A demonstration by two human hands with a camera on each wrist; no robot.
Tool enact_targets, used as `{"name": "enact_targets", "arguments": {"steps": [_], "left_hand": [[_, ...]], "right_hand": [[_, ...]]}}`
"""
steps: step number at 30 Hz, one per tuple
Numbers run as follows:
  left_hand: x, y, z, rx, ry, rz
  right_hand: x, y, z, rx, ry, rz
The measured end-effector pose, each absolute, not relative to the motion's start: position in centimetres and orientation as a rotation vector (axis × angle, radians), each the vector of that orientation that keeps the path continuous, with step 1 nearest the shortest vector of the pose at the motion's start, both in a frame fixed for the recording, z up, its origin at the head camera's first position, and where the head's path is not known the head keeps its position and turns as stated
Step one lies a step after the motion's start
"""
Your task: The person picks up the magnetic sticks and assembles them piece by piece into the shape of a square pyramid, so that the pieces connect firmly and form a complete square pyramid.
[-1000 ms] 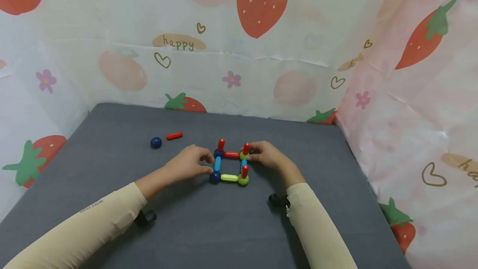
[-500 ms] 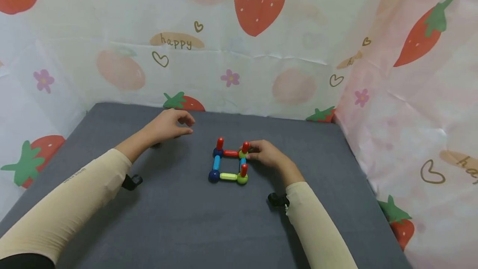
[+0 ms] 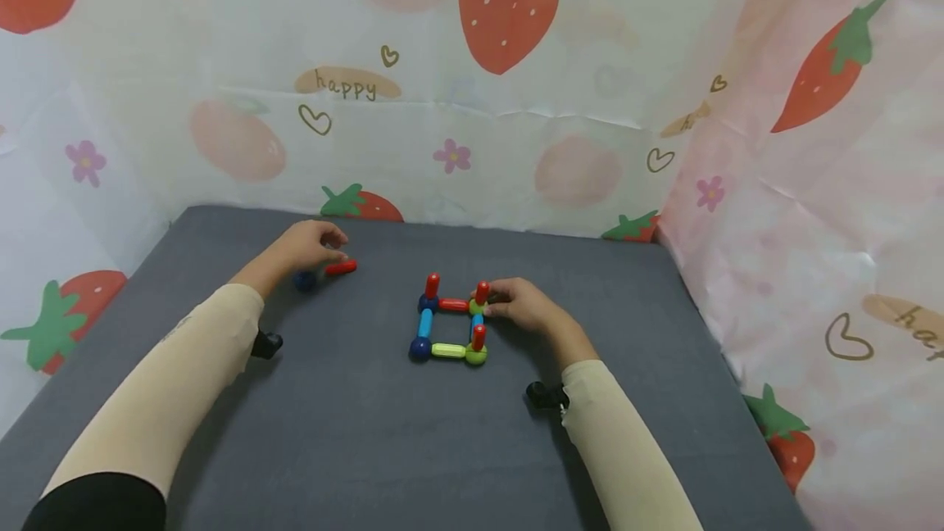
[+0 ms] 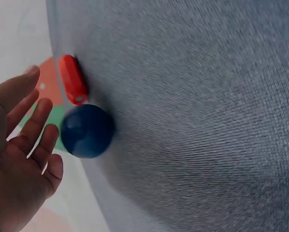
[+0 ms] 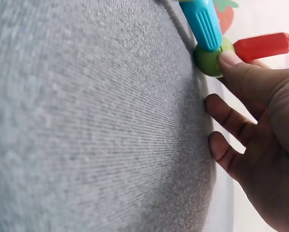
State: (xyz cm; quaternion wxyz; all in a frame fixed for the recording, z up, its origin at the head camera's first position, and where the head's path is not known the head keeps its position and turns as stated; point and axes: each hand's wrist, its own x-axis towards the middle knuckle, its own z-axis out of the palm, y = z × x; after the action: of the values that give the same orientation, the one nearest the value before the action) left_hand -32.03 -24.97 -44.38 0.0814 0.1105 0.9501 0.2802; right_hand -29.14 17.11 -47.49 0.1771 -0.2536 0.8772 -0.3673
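Fingers slightly bent and holding nothing, my left hand (image 3: 313,244) hovers over a loose red stick (image 3: 341,267) at the back left. Beside that stick lies a loose dark blue ball (image 4: 87,131), just past the fingertips in the left wrist view. My right hand (image 3: 524,306) pinches the far-right green ball (image 5: 207,60) of a square frame, thumb on its near side; the index finger is partly hidden. The square joins balls with red, light blue and yellow-green sticks (image 3: 448,350). Red sticks (image 3: 432,285) stand upright on three corners; the near-left blue ball (image 3: 420,349) has none.
A grey cloth (image 3: 354,449) covers the table. Behind it and along the sides hangs a strawberry-print curtain (image 3: 509,146). Black camera mounts (image 3: 544,396) sit under both wrists.
My left hand has left the near-left corner of the square and moved back and left to the loose red stick. My right hand stays at the green ball.
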Motion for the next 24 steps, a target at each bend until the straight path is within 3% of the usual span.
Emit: {"name": "enact_targets", "arguments": {"steps": [11,24], "left_hand": [[-32.9,-25.6,-46.8,0.327,2.758,0.873],[-32.6,-25.3,-47.1,0.253,2.782,0.850]], "right_hand": [[-29.2,17.0,-47.8,-0.717,2.478,-1.047],[-29.3,17.0,-47.8,-0.724,2.480,-1.038]]}}
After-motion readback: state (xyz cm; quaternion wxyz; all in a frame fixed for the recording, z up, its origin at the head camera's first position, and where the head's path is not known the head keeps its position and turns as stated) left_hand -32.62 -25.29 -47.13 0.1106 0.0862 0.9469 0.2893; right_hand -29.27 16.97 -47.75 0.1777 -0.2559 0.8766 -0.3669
